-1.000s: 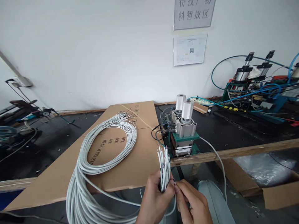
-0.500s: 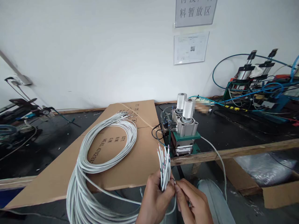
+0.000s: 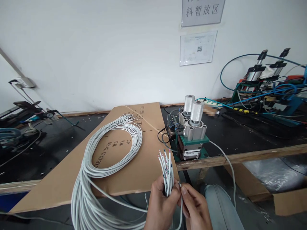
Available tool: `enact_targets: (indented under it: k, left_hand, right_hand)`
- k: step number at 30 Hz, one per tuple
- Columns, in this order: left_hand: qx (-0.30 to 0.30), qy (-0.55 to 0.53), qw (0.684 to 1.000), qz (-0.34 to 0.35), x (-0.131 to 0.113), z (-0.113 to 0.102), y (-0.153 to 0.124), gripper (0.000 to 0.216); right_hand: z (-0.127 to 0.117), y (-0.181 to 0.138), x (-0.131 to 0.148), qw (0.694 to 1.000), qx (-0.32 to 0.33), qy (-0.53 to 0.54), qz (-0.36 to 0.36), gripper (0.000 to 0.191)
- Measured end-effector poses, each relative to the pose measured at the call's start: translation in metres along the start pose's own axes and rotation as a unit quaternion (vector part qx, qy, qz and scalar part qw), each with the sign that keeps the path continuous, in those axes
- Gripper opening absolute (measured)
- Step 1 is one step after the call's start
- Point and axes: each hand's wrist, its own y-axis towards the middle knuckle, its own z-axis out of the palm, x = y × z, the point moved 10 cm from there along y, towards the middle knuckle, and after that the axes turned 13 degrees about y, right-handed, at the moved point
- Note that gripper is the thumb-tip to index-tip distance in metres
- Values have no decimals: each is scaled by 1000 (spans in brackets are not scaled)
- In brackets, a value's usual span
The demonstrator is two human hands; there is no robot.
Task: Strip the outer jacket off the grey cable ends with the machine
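My left hand [image 3: 160, 204] is closed around a bundle of white cable ends [image 3: 167, 171] that stand upright out of the fist, some with coloured tips. Close beside it, my right hand [image 3: 194, 206] pinches a single white cable [image 3: 181, 207] near its end, which sits by the left thumb. A large coil of white cables [image 3: 87, 159] lies on flattened cardboard [image 3: 148, 172] to the left, its loops hanging over the front edge. Part of the single cable is hidden behind my fingers.
A small pneumatic press [image 3: 192, 134] with two knurled silver cylinders stands just beyond my hands. More pneumatic machines [image 3: 259, 80] with blue hoses are at the far right. Under the bench's wooden edge [image 3: 240, 156] is an open carton [image 3: 290, 201] with clear plastic.
The right hand has shifted slightly, its fingertips still on the single cable. The bundle in the left hand leans a little more to the left. The camera view has moved slightly.
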Motion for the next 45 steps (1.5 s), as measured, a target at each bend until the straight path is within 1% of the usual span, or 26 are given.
enact_targets:
  k: [3, 7, 9, 11, 13, 17, 19, 22, 24, 25, 27, 29, 32, 34, 35, 36, 37, 38, 40, 41, 42, 43, 44, 45]
  left_hand:
    - [0, 23, 1000, 20, -2, 1, 0, 24]
    - [43, 5, 999, 4, -1, 8, 3, 24]
    - [66, 6, 998, 2, -4, 13, 4, 25]
    - [78, 23, 997, 10, -10, 16, 6, 29]
    - [71, 50, 996, 29, -18, 17, 8, 29]
    - [15, 123, 990, 66, -30, 11, 13, 21]
    - [-3, 181, 979, 90, -30, 12, 15, 19]
    - [-1, 264, 950, 168, -28, 22, 15, 9]
    - [6, 300, 928, 219, -26, 28, 14, 14]
    - [5, 318, 919, 232, -23, 29, 15, 16]
    - [-5, 355, 905, 234, -17, 28, 16, 19]
    - [-7, 379, 898, 222, -13, 28, 18, 22]
    - [19, 356, 912, 205, -11, 31, 20, 19]
    - [17, 326, 927, 186, -13, 29, 22, 12]
    - [10, 316, 933, 173, -14, 26, 23, 9]
    - [3, 309, 938, 159, -14, 24, 24, 9]
    - [-1, 303, 942, 147, -14, 23, 25, 12]
    - [-2, 297, 944, 141, -15, 22, 26, 14]
    - [-1, 288, 948, 135, -19, 23, 26, 15]
    - [0, 285, 949, 133, -20, 23, 27, 14]
    - [0, 285, 950, 131, -22, 23, 27, 14]
    - [-2, 285, 950, 127, -24, 23, 27, 13]
    - [-8, 285, 951, 124, -26, 22, 26, 12]
    - [-16, 282, 952, 122, -29, 20, 25, 13]
  right_hand:
    - [0, 0, 1, 1000, 5, 2, 7, 49]
    - [-1, 0, 10, 1000, -17, -7, -2, 50]
    - [-3, 0, 15, 999, -34, -13, -12, 50]
    - [-5, 2, 21, 999, -38, -18, -15, 50]
    - [-9, 5, 27, 999, -40, -24, -18, 49]
    - [-24, 17, 44, 997, -66, -19, -25, 46]
    - [-28, 26, 52, 997, -78, 1, -26, 44]
    - [-29, 39, 60, 995, -88, 33, -22, 46]
    - [-29, 45, 63, 994, -94, 40, -24, 47]
    - [-30, 47, 64, 994, -99, 41, -27, 48]
    - [-32, 49, 65, 993, -105, 41, -34, 48]
    - [-34, 50, 63, 993, -103, 38, -38, 47]
    - [-37, 49, 63, 995, -92, 3, -44, 44]
    - [-40, 48, 71, 992, -85, -61, -66, 38]
    - [-40, 46, 80, 986, -76, -115, -97, 32]
    - [-37, 44, 92, 971, -56, -183, -145, 24]
    - [-30, 40, 103, 944, -26, -263, -199, 18]
    - [-20, 34, 113, 903, 12, -345, -254, 18]
    - [-1, 22, 119, 803, 87, -483, -338, 30]
    - [5, 18, 119, 759, 113, -528, -363, 33]
    - [9, 15, 118, 727, 126, -558, -381, 34]
    - [10, 13, 119, 705, 129, -575, -394, 34]
    - [11, 13, 120, 694, 127, -582, -405, 32]
    - [11, 14, 121, 691, 121, -584, -409, 31]
